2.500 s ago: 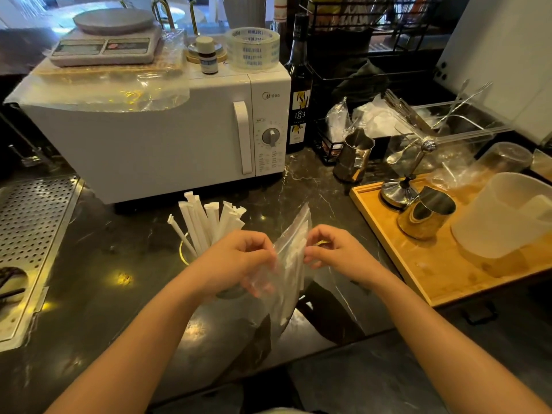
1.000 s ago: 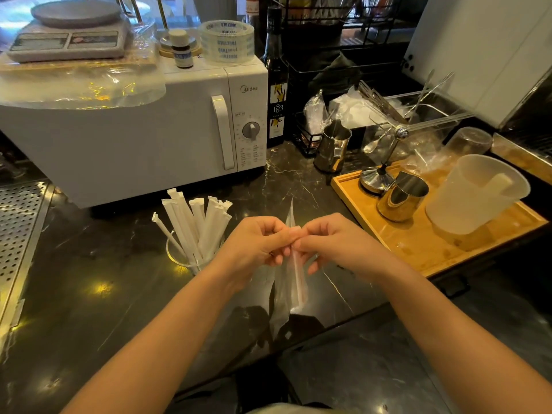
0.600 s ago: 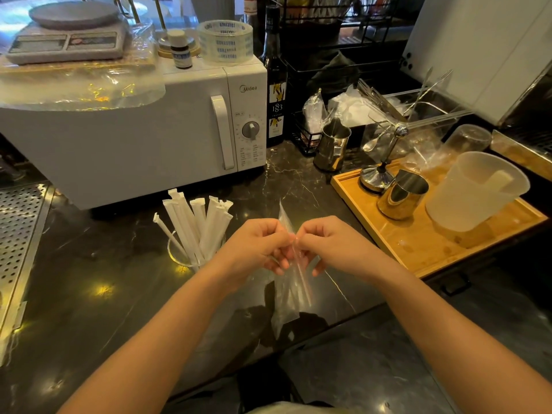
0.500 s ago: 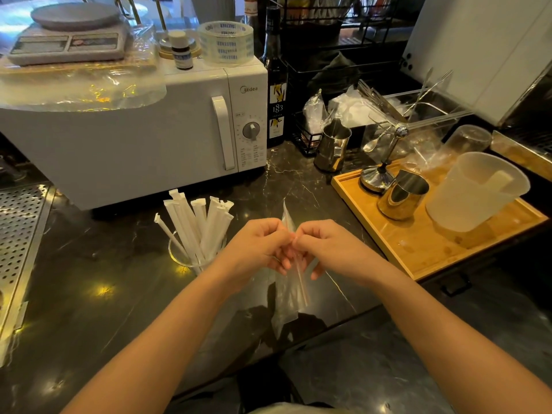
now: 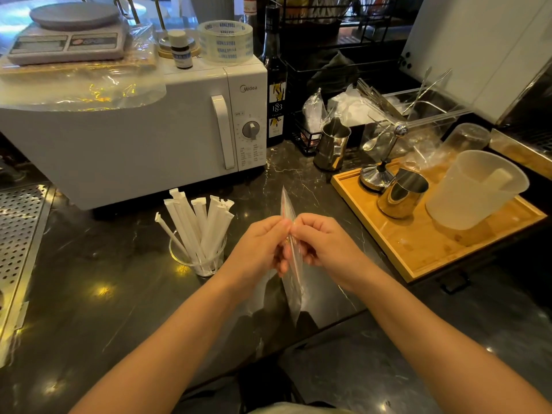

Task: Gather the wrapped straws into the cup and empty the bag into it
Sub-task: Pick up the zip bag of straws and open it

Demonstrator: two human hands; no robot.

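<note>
A clear glass cup (image 5: 209,265) stands on the dark counter with several white wrapped straws (image 5: 199,225) upright in it. Right of the cup, a clear plastic bag (image 5: 292,289) hangs edge-on above the counter, pinched flat near its top between both hands. My left hand (image 5: 258,249) grips its left side and my right hand (image 5: 321,245) grips its right side, fingertips almost touching. I cannot tell what is inside the bag.
A white microwave (image 5: 143,132) stands behind the cup, with a scale (image 5: 67,37) and tape roll (image 5: 225,40) on top. A wooden tray (image 5: 418,249) at the right holds a steel jug (image 5: 401,194) and a plastic pitcher (image 5: 472,189). A perforated drain grille (image 5: 18,234) is at the left.
The bag, spread wide between my hands 2.5 s ago, has been pressed flat and edge-on. My hands have closed together at its top and stayed nearly still in the last second.
</note>
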